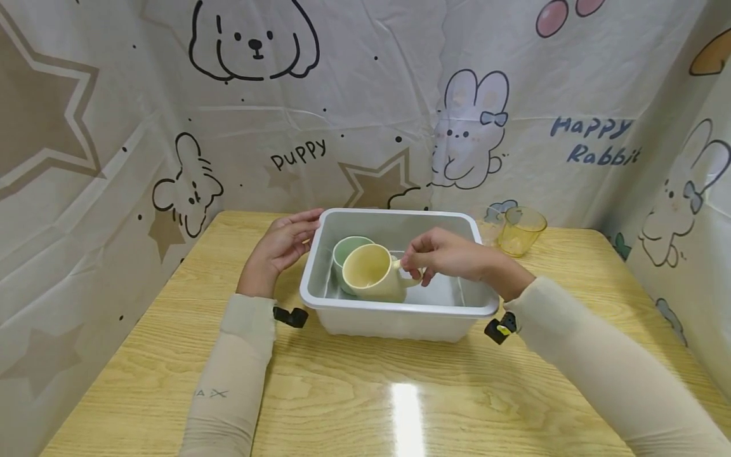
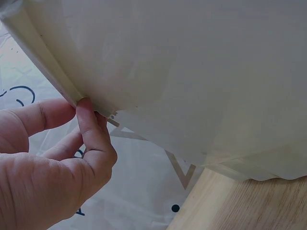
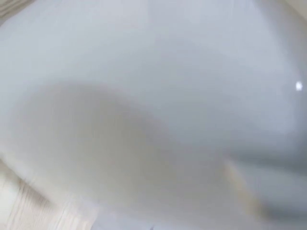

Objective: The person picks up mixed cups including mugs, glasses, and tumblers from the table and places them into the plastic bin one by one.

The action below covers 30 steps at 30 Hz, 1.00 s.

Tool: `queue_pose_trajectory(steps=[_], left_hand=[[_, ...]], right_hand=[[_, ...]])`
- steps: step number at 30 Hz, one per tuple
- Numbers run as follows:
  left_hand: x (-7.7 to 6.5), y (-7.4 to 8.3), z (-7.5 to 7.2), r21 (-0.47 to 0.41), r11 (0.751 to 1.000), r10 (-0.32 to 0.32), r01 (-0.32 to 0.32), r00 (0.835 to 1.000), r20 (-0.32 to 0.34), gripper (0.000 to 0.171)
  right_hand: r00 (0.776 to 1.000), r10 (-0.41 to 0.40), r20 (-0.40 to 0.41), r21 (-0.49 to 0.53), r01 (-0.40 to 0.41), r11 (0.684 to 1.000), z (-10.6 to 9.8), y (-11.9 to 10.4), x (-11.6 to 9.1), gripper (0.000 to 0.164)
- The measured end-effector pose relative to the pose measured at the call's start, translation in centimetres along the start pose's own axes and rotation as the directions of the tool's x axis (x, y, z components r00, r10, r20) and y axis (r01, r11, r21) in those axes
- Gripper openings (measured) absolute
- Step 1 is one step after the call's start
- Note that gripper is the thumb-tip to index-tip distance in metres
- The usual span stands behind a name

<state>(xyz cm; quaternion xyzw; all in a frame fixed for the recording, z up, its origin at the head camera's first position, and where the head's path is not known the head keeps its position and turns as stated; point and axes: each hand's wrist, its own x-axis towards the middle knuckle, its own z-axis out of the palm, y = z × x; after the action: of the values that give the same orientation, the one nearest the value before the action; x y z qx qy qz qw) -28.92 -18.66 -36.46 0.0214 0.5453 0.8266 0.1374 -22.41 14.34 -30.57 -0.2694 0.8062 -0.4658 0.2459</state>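
Note:
A pale yellow mug (image 1: 374, 273) is tilted inside the white plastic basin (image 1: 400, 309), its mouth facing up toward the head camera. My right hand (image 1: 448, 255) pinches the mug's handle over the basin. Partly behind the yellow mug is a light green cup (image 1: 345, 249), toward the basin's left side. At the basin's back left corner, my left hand (image 1: 288, 240) holds the rim. The left wrist view shows its fingers (image 2: 93, 127) at the rim, against the basin's outer wall (image 2: 192, 86). The right wrist view is blurred and mostly filled by pale surfaces.
Behind the basin's right end stand a transparent yellow glass (image 1: 522, 231) and, beside it, a clear glass (image 1: 490, 230). The wooden table (image 1: 320, 400) extends in front of the basin. A printed cloth (image 1: 354, 114) hangs along the table's back and sides.

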Motion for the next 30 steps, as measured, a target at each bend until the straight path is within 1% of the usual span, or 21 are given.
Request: queue_pose_trajectory(steps=[7, 14, 23, 30], left_hand=[[0.1, -0.2, 0.1, 0.005, 1.0, -0.002, 0.002, 1.0, 0.001, 0.048], [0.0, -0.1, 0.1, 0.004, 1.0, 0.003, -0.003, 1.0, 0.003, 0.048], [0.1, -0.1, 0.1, 0.013, 1.0, -0.007, 0.007, 1.0, -0.006, 0.048], [0.1, -0.1, 0.1, 0.019, 1.0, -0.005, 0.005, 1.0, -0.005, 0.049]], right_hand=[[0.999, -0.001, 0.054, -0.018, 0.002, 1.0, 0.8, 0.3, 0.6, 0.023], [0.996, -0.007, 0.085, -0.023, 0.009, 1.0, 0.9, 0.6, 0.7, 0.023], [0.991, -0.009, 0.132, 0.09, -0.003, 0.996, 1.9, 2.0, 1.0, 0.021], [0.991, 0.005, 0.135, 0.099, -0.019, 0.995, 2.3, 2.2, 1.1, 0.02]])
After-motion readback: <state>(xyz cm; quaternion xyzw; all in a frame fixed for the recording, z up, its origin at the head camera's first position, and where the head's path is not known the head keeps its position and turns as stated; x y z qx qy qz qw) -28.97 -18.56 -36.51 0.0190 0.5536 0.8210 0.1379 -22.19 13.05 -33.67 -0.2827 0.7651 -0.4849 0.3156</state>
